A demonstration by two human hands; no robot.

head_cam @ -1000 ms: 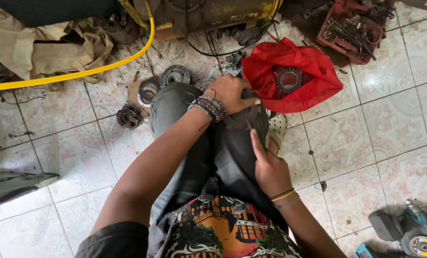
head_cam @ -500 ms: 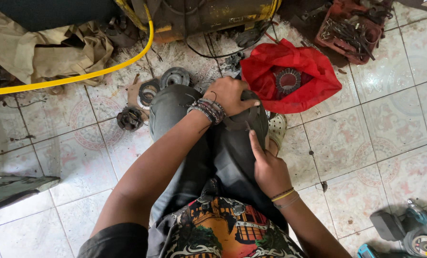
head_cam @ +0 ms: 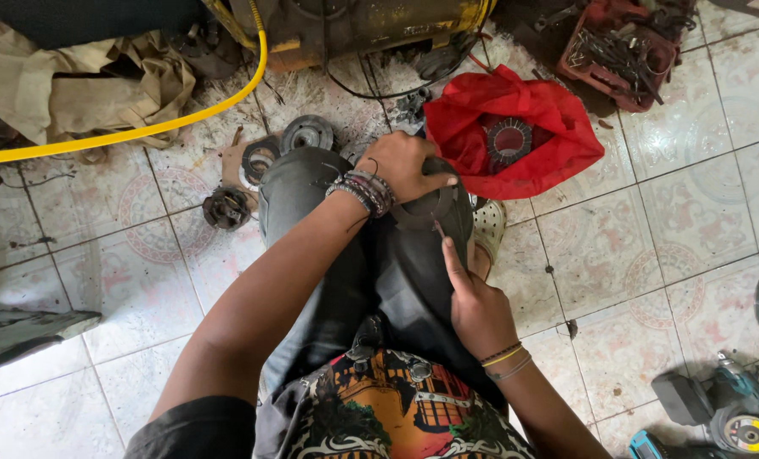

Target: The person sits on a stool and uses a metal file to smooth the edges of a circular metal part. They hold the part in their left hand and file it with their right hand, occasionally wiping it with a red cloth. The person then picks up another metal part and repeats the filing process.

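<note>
Holding a dark ring (head_cam: 422,208) on our knee, our left hand (head_cam: 405,166) grips its top; our right hand (head_cam: 473,302) pokes it, pointer finger out. Looks stiff, heavy; grab the rim.

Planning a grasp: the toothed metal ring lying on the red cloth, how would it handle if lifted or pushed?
The toothed ring looks like rigid metal, so probably stiff and heavy for its size. It lies flat, so unlikely to roll. The red cloth under it is loose and wrinkled, so a push would likely drag or bunch the cloth instead of sliding the ring.
</note>
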